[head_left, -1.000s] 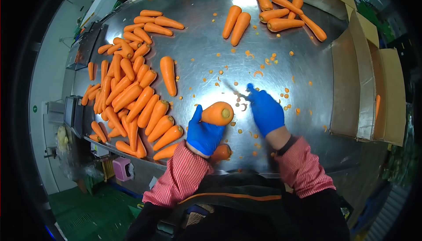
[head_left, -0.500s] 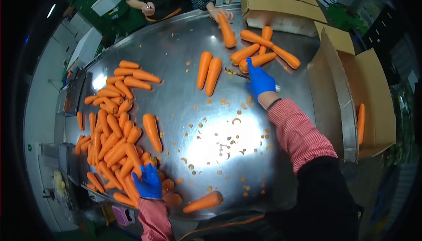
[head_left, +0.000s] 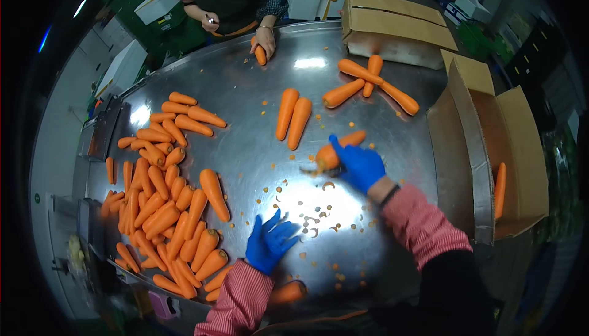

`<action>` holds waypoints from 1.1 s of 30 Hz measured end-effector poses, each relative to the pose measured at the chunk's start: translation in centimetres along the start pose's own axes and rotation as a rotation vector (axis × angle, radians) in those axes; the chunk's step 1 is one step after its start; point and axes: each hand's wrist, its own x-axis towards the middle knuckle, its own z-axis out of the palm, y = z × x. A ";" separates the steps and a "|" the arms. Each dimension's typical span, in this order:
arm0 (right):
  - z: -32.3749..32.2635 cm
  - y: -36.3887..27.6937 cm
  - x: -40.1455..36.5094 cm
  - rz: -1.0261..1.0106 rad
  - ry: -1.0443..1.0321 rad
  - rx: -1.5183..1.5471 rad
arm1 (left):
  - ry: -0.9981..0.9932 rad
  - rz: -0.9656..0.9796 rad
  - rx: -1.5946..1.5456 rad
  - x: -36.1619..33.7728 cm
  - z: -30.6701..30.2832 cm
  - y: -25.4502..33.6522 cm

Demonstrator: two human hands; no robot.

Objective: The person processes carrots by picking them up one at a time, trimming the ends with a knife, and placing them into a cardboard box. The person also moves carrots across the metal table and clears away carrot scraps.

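Observation:
My right hand point(head_left: 362, 165), in a blue glove, is closed around a carrot point(head_left: 334, 152) over the middle of the metal table. A thin blade-like tool point(head_left: 310, 171), blurred, pokes out below that carrot on the same hand's side; its handle is hidden. My left hand point(head_left: 270, 242), also blue-gloved, is open with fingers apart and holds nothing. It hovers right of the large carrot pile point(head_left: 162, 207), above a single carrot point(head_left: 288, 292) partly covered by my sleeve. Two carrots point(head_left: 293, 118) lie side by side beyond my hands.
Carrot trimmings point(head_left: 316, 216) are scattered on the metal table point(head_left: 245, 146). Several carrots point(head_left: 374, 81) lie crossed at the far right. An open cardboard box point(head_left: 521, 152) stands right, another box point(head_left: 399, 20) behind. Across the table, a co-worker's hand point(head_left: 265, 40) holds a carrot.
My right hand has picked up a carrot from the far-right group and brought it nearer. My left hand has left the pile, moving right and opening. The co-worker's carrot has moved left.

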 end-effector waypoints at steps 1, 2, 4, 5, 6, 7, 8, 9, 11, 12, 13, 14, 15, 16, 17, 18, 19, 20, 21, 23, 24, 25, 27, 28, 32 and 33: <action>0.0 -1.7 -2.3 -0.077 0.081 0.111 | -0.098 -0.103 0.007 0.7 0.4 -0.4; 0.4 -3.5 -4.4 -0.131 0.170 0.201 | -0.193 -0.208 0.014 1.2 0.6 -0.8; 0.8 -6.8 -8.2 -0.225 0.254 0.274 | -0.274 -0.300 0.012 1.5 1.7 -1.7; 1.0 -8.4 -10.0 -0.271 0.214 0.306 | -0.834 -0.510 -0.210 5.2 -2.1 -2.2; 0.7 -9.8 -11.5 -0.316 0.175 0.341 | -0.186 -0.266 0.060 2.5 1.0 -2.4; 0.4 -10.4 -12.4 -0.326 0.138 0.309 | -0.264 -0.267 0.075 2.7 -0.3 -2.5; 0.1 -10.8 -13.4 -0.339 0.100 0.276 | -0.342 -0.266 0.089 2.8 -1.8 -2.7; 0.0 -11.1 -14.3 -0.355 0.063 0.244 | -0.312 -0.150 0.180 1.4 -1.1 -2.8; -0.1 -10.5 -15.1 -0.136 0.141 0.413 | -0.254 0.078 0.377 -1.9 1.3 -2.4; -0.4 -10.3 -15.1 -0.026 0.177 0.493 | -0.252 0.116 0.478 -2.5 1.0 -2.4; -1.0 -10.4 -15.0 0.000 0.205 0.520 | -0.253 0.155 0.579 -3.0 0.7 -2.5; -2.1 -10.6 -14.8 0.028 0.232 0.546 | -0.254 0.192 0.680 -3.6 0.4 -2.7; -2.6 -10.9 -14.7 -0.001 0.249 0.498 | -0.217 0.279 0.792 -4.2 0.0 -3.0; -3.0 -11.2 -14.6 -0.036 0.270 0.440 | -0.181 0.366 0.906 -4.7 -0.3 -3.4; -3.3 -11.7 -14.4 -0.068 0.293 0.381 | -0.147 0.452 1.021 -5.1 -0.6 -3.8; -3.7 -12.1 -14.3 -0.098 0.316 0.321 | -0.115 0.537 1.136 -5.6 -0.4 -4.1; -4.3 -12.4 -14.2 -0.110 0.320 0.251 | -0.120 0.580 1.127 -6.2 -0.1 -4.3; -4.8 -12.8 -14.1 -0.105 0.322 0.247 | -0.130 0.613 1.168 -6.8 0.2 -4.2; -5.2 -13.1 -13.9 -0.101 0.322 0.244 | -0.138 0.645 1.209 -7.3 0.3 -4.1; -5.4 -13.6 -13.7 -0.079 0.270 0.188 | -0.154 0.687 1.250 -8.1 0.4 -4.0; -5.2 -13.6 -13.7 -0.080 0.268 0.179 | -0.165 0.698 1.249 -8.3 0.6 -4.0; -4.8 -13.4 -13.7 -0.083 0.266 0.169 | -0.177 0.712 1.247 -8.6 0.9 -3.9; -4.0 -12.4 -13.5 -0.058 0.233 0.147 | -0.200 0.750 1.240 -9.4 2.2 -3.7; -3.4 -11.4 -13.4 -0.030 0.201 0.136 | -0.211 0.767 1.237 -9.7 2.5 -3.6; -0.2 -8.6 -14.8 0.157 0.201 0.360 | -0.136 0.705 0.831 -9.4 1.9 -3.1; -0.3 -9.4 -15.2 0.176 0.204 0.420 | -0.090 0.615 0.532 -8.8 2.0 -2.6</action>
